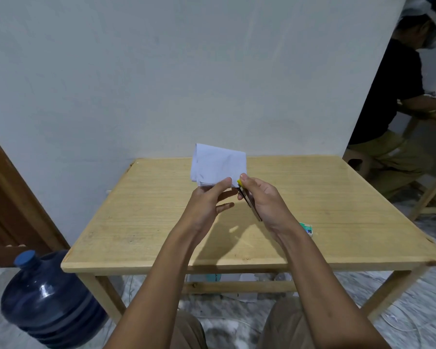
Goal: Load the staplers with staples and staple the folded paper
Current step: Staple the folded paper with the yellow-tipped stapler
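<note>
Stapling is being set up above the table (136, 210), judging by how things are being held. The paper (218, 162), folded into a thick wad, is being pinched at its lower edge between the thumb and fingers of the left hand (207, 200) and is being held upright in the air, clear of the tabletop. The stapler (248, 201), slim with a yellow tip, is being gripped in the right hand (264, 200), whose fingers and thumb are curled round it, its nose being held at the paper's lower right corner. Whether the corner is already between the jaws cannot be told. For a clean staple, the corner is probably best being fed fully into the mouth, the layers being squared by the left pinch and the squeeze being made firmly and straight. A staple box (306, 227) is lying on the table just behind the right wrist.
</note>
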Motion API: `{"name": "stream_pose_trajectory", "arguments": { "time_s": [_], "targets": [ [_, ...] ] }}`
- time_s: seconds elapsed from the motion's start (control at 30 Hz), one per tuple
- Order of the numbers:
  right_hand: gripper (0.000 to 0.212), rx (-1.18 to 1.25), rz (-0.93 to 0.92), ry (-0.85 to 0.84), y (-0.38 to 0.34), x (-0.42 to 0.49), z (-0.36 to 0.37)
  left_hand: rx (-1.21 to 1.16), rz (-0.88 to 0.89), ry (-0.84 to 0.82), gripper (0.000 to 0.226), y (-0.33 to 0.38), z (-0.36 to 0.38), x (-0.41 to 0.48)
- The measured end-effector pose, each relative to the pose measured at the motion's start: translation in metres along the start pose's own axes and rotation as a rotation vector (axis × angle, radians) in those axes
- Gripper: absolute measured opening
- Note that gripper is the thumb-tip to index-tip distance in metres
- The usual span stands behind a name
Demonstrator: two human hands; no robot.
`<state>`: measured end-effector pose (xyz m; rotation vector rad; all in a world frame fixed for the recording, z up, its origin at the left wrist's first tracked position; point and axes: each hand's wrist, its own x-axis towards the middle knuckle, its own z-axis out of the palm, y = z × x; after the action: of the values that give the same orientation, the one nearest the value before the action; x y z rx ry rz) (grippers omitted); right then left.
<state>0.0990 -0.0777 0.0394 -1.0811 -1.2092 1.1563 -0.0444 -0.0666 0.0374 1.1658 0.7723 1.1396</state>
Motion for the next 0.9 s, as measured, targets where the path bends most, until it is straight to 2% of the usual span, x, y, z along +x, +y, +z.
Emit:
{"name": "stream_pose_trajectory", "arguments": {
  "time_s": [0.13, 0.23, 0.43, 0.63, 0.9],
  "targets": [
    [0.03, 0.118, 0.018, -0.009, 0.001, 0.003, -0.001, 0.069, -0.022, -0.082, 0.038, -0.008, 0.001, -0.004],
    [0.032, 0.141, 0.042, 0.002, 0.002, 0.004, 0.0, 0.158, -0.022, -0.078, 0.044, -0.009, 0.005, -0.006],
    [0.03, 0.154, 0.066, 0.008, 0.005, 0.005, 0.007, 0.135, -0.035, 0.078, 0.027, -0.01, 0.013, -0.004],
    [0.056, 0.15, 0.085, 0.025, 0.008, 0.006, 0.014, 0.051, -0.018, 0.147, 0.015, -0.012, 0.019, -0.005],
    [0.042, 0.19, 0.093, 0.052, 0.008, 0.004, 0.019, 0.027, -0.003, 0.159, 0.016, -0.013, 0.019, -0.006]
  ]
}}
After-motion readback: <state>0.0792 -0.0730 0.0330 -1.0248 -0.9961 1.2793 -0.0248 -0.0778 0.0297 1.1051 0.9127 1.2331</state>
